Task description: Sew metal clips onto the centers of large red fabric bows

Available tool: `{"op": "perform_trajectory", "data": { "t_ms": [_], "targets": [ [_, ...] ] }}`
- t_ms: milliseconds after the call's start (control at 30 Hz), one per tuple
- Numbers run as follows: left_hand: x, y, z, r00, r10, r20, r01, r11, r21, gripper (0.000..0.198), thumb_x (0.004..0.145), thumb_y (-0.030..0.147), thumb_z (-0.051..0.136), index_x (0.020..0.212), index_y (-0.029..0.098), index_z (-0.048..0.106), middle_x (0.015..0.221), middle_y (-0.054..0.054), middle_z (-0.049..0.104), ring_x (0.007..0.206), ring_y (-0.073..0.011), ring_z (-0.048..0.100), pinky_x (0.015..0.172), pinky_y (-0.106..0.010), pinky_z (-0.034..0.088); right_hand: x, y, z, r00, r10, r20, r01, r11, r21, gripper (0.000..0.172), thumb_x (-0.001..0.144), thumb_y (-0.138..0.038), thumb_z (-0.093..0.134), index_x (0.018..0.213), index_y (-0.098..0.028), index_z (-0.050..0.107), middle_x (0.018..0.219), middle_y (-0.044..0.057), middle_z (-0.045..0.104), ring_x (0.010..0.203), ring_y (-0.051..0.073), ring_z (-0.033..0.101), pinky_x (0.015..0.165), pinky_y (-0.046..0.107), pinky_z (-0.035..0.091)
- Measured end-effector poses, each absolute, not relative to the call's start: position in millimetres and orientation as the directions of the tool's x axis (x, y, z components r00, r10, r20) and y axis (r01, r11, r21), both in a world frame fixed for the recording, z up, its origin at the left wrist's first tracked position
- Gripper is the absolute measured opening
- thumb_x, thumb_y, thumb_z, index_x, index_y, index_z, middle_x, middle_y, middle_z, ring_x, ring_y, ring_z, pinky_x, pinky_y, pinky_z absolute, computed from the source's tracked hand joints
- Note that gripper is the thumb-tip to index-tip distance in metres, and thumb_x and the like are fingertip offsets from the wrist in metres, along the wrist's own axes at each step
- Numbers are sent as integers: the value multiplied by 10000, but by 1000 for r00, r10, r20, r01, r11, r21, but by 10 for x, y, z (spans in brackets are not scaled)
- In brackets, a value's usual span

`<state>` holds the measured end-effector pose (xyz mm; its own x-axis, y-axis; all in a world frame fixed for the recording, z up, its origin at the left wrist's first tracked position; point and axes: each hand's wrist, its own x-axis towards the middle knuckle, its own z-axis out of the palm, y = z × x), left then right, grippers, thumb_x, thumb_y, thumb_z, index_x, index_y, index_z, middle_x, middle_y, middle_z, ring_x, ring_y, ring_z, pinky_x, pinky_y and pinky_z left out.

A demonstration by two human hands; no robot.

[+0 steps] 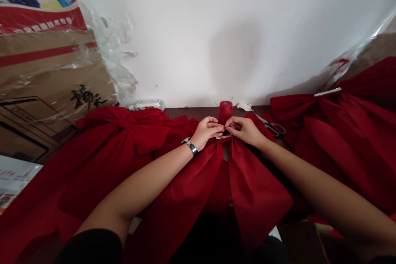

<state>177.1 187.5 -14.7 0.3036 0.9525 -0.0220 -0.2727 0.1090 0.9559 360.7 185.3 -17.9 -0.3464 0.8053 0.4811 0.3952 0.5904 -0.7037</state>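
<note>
A black sleeve [93, 247] at the near left and the two loose tails of the middle red bow [253, 189] lie nearest, their near ends cut off or lost in shadow. The bow's gathered top, crossed by a pale strip [224, 136], sits on the table [199, 112] just under both hands. The left hand [204, 133], with one dark band [193, 148] at the wrist, has its fingers bent and narrow; whether they grip anything cannot be told. The right hand [245, 130] presses thumb and forefinger together at the left fingertips; anything between is too small to see. The hands cover the foot of one red spool [225, 110], where thin pins stand, too fine to count. Two more red bows flank it, one left [123, 132] and one right [343, 128], the right one cut off by the edge. One pair of scissors [274, 127], half hidden, and one bottle [148, 104] lie far back.
</note>
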Motion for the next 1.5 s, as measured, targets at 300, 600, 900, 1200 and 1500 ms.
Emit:
{"op": "perform_trajectory", "data": {
  "t_ms": [300,600,900,1200,1500],
  "targets": [
    [1775,1889,-159,285,958,-19,-269,99,958,354,663,124,777,853,140,479,767,-27,692,705,-120,678,727,-278,549,3614,1869,-194,-311,785,536,449,618,-645,152,797,-297,603,793,-168,682,717,27,627,596,119,479,582,254,375],
    [1798,1865,-133,244,970,6,-257,59,965,378,641,134,783,795,151,438,740,-17,690,688,-120,677,655,-242,553,3615,1854,-157,-285,783,553,465,617,-635,159,798,-299,627,806,-178,729,676,26,603,583,123,487,567,260,375],
    [1805,1857,-145,211,977,39,-205,6,979,393,629,170,793,801,157,440,743,-14,690,697,-128,676,633,-241,560,3614,1871,-176,-272,779,565,464,621,-632,163,796,-292,635,814,-181,753,659,30,602,577,125,481,562,265,383],
    [1800,1876,-163,214,976,36,-238,16,971,379,639,168,785,799,156,441,747,-20,692,700,-128,678,624,-233,558,3618,1849,-153,-299,790,536,493,608,-622,235,770,-276,619,975,-176,679,789,38,663,611,139,529,606,275,434],
    [1788,1881,-155,238,971,18,-249,43,967,369,641,160,778,795,154,442,740,-17,687,687,-117,672,618,-220,546,3585,1806,-125,-344,827,445,461,562,-687,200,748,-234,591,935,-198,531,908,43,677,512,92,484,547,247,426]
  ]
}}
